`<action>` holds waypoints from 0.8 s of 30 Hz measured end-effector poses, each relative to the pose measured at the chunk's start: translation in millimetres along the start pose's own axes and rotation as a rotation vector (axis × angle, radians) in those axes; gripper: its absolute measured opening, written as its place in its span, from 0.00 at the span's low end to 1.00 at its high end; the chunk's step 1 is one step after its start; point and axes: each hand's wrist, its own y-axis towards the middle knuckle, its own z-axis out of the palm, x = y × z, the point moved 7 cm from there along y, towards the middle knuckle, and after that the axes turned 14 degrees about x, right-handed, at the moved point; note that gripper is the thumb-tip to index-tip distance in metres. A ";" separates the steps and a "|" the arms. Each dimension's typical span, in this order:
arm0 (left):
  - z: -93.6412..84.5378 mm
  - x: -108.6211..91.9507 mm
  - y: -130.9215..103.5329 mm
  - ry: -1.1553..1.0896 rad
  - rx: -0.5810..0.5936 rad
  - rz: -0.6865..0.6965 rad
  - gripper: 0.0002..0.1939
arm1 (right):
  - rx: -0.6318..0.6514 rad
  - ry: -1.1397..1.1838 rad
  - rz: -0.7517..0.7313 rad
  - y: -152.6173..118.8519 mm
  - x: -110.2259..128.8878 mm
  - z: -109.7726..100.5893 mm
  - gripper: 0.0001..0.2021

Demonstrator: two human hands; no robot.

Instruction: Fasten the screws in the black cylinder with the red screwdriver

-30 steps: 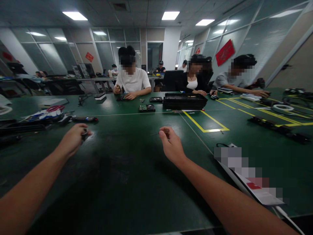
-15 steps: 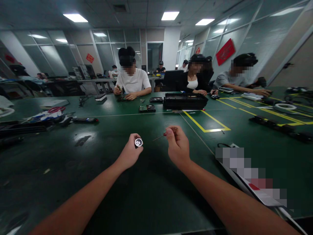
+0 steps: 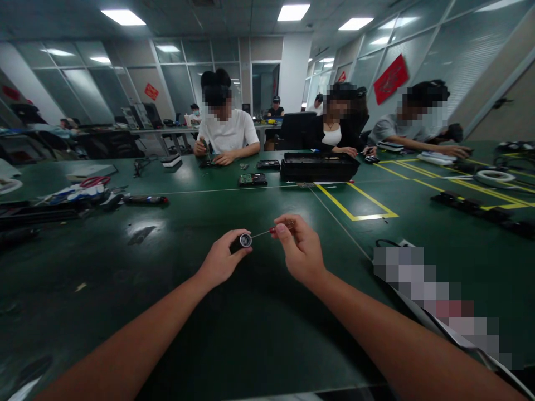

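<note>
My left hand (image 3: 223, 256) is closed round a small black cylinder (image 3: 244, 240) with a silvery ring at its open end, which faces me and to the right. Its inside is too small to make out. Between the thumb and fingers of my right hand (image 3: 301, 245) is a screwdriver (image 3: 273, 230) with a red handle. Its thin metal shaft points left, and the tip is at or close beside the cylinder's rim; contact I cannot tell. Both hands are above the green table (image 3: 251, 334).
A long black housing (image 3: 320, 169) and a circuit board (image 3: 252, 179) lie across the table. Left are a dark tube-shaped tool (image 3: 145, 200) and cluttered cables (image 3: 90, 188). A partly blurred white sheet (image 3: 401, 278) lies right. Co-workers sit opposite, one in a white T-shirt (image 3: 238, 136).
The screwdriver's shaft has swung upward and now reaches the cylinder's rim. My left hand has moved slightly right and turned the cylinder's open end toward the screwdriver.
</note>
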 end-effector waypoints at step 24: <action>-0.8 -2.9 -0.9 -0.015 0.000 0.021 0.19 | 0.040 -0.014 0.111 5.3 -8.3 4.5 0.10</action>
